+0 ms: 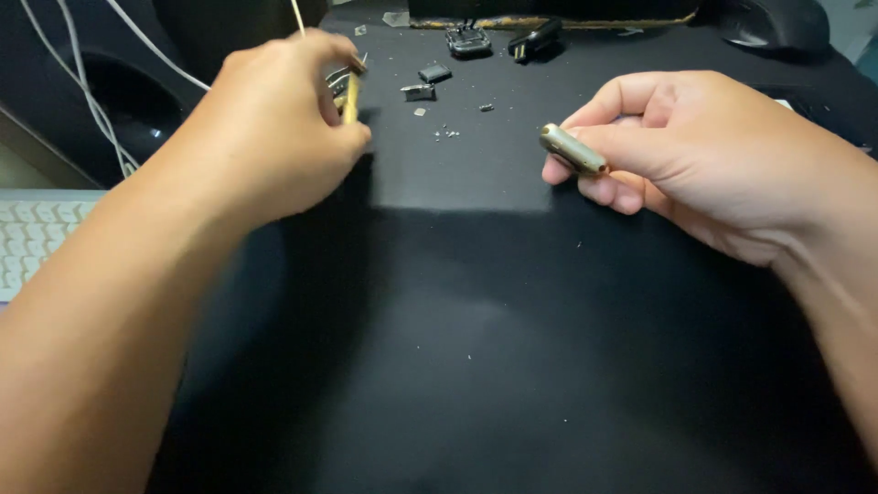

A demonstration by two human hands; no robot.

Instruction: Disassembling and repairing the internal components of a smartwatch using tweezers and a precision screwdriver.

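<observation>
A black mat (pixel 476 366) covers the desk and is speckled with tiny pale crumbs. Above it, the right hand (pixel 695 155) curls closed around a small gold-coloured metal shell (pixel 573 150), pinched between thumb and forefinger, with one end sticking out toward the middle. The left hand (pixel 274 128) is closed on a thin gold-coloured connector piece (pixel 351 96), with a pale cable (pixel 297 16) running up from it; the hand is blurred, so the exact grip cannot be told. The two hands are well apart. Behind them lie small dark and silver parts (pixel 428 80), and two black plug pieces (pixel 501 40) near the far edge. A white keyboard (pixel 32 233) and white cables (pixel 82 82) sit at the left.
</observation>
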